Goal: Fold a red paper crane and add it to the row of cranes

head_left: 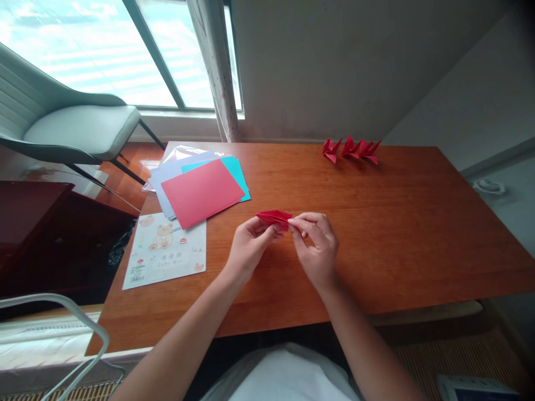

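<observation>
A small piece of folded red origami paper (271, 216) is held between my two hands above the wooden table (376, 245). My left hand (253, 242) pinches its left and lower side, thumb in front and fingers behind. At its right end, my right hand (315, 239) grips the tip between thumb and forefinger. The folded piece is long and pointed, with layered edges facing me. Part of it is hidden behind my fingers.
Several folded red paper cranes (351, 149) stand at the table's back. On the left lie red sheets (203, 192), a turquoise sheet (242, 178), pale lilac sheets (167, 175) and a white bear-printed sheet (167, 253). A chair (79, 131) stands beyond the table by the window.
</observation>
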`<state>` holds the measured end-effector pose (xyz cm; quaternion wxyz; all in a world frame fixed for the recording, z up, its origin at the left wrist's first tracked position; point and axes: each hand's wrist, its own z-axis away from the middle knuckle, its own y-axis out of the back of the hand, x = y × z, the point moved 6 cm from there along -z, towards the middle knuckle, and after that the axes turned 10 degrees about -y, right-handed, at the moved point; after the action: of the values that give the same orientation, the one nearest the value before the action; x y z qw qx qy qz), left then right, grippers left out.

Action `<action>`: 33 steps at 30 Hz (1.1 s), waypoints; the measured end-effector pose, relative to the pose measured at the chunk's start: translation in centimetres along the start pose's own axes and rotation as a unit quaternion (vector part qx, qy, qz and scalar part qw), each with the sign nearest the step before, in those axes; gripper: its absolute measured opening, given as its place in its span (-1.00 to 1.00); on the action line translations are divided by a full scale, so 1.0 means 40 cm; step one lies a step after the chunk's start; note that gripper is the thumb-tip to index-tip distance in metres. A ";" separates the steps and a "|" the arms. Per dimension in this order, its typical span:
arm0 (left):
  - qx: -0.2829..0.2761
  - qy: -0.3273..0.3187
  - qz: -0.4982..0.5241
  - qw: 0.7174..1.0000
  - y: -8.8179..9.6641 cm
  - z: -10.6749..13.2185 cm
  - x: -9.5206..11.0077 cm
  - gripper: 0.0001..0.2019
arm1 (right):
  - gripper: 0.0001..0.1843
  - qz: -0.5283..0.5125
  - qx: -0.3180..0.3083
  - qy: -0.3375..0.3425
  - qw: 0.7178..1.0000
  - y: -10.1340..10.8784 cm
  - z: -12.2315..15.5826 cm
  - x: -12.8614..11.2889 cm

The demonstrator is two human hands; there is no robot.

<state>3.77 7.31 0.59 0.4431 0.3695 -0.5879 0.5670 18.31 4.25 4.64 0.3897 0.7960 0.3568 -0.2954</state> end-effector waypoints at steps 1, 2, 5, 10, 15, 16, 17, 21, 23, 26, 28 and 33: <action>0.000 0.004 0.009 1.000 0.001 0.001 -0.001 -0.80 | -0.73 -0.004 -0.006 0.011 1.000 -0.001 0.001 -0.004; 0.002 0.009 0.018 1.000 0.003 0.001 -0.003 -0.81 | -0.71 -0.006 -0.013 0.022 1.000 -0.003 0.001 -0.009; 0.008 0.030 0.039 0.999 0.010 0.004 -0.009 -0.83 | -0.68 -0.002 -0.032 0.048 0.998 -0.008 0.004 -0.018; 0.007 0.048 0.048 0.998 0.015 0.004 -0.011 -0.82 | -0.66 -0.008 -0.043 0.054 0.998 -0.011 0.007 -0.021; 0.008 0.052 0.058 0.997 0.011 0.003 -0.006 -0.82 | -0.66 -0.015 -0.044 0.054 0.997 -0.012 0.007 -0.021; 0.009 0.053 0.060 0.997 0.010 0.003 -0.005 -0.81 | -0.66 -0.015 -0.044 0.054 0.998 -0.012 0.007 -0.020; 0.009 0.054 0.061 0.997 0.010 0.003 -0.005 -0.81 | -0.66 -0.014 -0.043 0.052 0.998 -0.012 0.007 -0.019; 0.009 0.051 0.064 0.997 0.011 0.004 -0.004 -0.80 | -0.67 -0.011 -0.044 0.049 0.998 -0.012 0.004 -0.018; 0.006 0.047 0.064 0.997 0.013 0.004 -0.005 -0.81 | -0.68 -0.009 -0.046 0.051 0.998 -0.013 0.002 -0.019; 0.001 0.039 0.065 0.997 0.016 0.004 -0.007 -0.82 | -0.70 -0.007 -0.045 0.052 0.998 -0.012 -0.002 -0.020; -0.004 0.034 0.066 0.997 0.015 0.004 -0.006 -0.82 | -0.71 -0.012 -0.046 0.047 0.998 -0.012 -0.002 -0.018; -0.006 0.029 0.063 0.998 0.015 0.005 0.001 -0.77 | -0.73 -0.040 -0.060 0.016 0.997 -0.014 0.001 -0.007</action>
<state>3.18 7.16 0.43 0.4258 0.3124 -0.6004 0.6005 17.69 4.37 4.62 0.4192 0.7608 0.4114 -0.2760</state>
